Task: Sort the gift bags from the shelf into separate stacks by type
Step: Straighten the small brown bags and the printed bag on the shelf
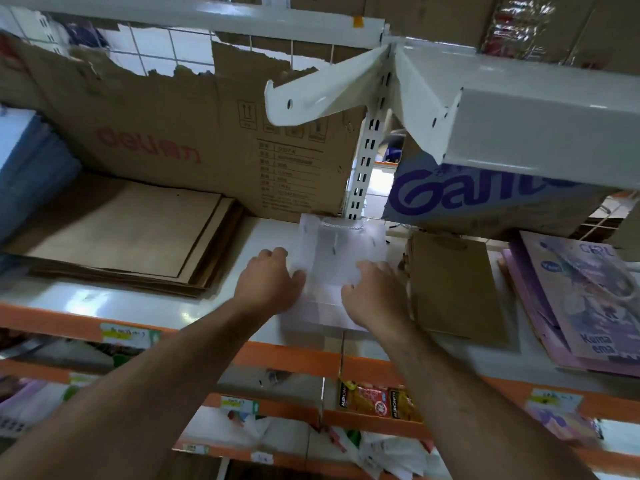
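Head view: frosted white gift bags (pixel 341 261) lie flat on shelf (pixel 104 299), frame centre. Left hand (pixel 268 282) fingers curled on their 9 o'clock edge, right hand (pixel 375 292) gripping the 3 o'clock edge. Brown bag stack (pixel 117 233) at 9, purple bags (pixel 575 299) at 3.

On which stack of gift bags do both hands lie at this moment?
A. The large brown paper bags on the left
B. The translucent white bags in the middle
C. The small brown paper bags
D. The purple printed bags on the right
B: the left hand and the right hand both touch the translucent white bags, which lie between the large brown paper bags and the small brown paper bags.
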Action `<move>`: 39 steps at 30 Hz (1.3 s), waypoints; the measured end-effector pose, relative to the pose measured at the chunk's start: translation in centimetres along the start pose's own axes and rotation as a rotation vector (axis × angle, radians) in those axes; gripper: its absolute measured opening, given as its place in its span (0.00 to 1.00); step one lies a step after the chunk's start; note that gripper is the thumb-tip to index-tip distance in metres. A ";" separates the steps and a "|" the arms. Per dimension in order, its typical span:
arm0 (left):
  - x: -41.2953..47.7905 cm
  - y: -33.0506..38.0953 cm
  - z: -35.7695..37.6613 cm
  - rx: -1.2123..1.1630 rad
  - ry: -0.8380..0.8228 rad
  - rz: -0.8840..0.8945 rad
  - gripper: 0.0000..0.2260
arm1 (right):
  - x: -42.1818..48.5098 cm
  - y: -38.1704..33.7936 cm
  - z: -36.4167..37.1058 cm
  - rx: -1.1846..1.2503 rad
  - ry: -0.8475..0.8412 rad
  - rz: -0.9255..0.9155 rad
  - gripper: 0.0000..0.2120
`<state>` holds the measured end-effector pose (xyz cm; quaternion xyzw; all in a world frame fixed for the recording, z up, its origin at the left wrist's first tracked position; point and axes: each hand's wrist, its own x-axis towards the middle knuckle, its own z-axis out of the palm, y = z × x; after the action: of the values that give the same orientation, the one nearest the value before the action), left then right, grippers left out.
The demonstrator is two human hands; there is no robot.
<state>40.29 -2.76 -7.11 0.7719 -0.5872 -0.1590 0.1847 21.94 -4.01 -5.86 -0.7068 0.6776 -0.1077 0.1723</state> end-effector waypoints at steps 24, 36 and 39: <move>4.1 -22.5 -14.5 0.108 0.144 0.083 0.21 | 0.2 -25.4 9.0 0.319 -0.035 -0.088 0.30; 8.3 -31.1 -19.1 0.302 -0.027 -0.089 0.27 | 2.8 -30.0 11.5 0.398 0.001 0.413 0.35; 8.5 -31.0 -18.9 0.311 -0.057 -0.052 0.31 | 3.4 -30.2 11.4 0.396 0.005 0.473 0.35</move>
<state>77.50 -1.59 -5.30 0.8012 -0.5897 -0.0927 0.0420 54.31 -5.57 -4.86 -0.4818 0.7895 -0.1963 0.3255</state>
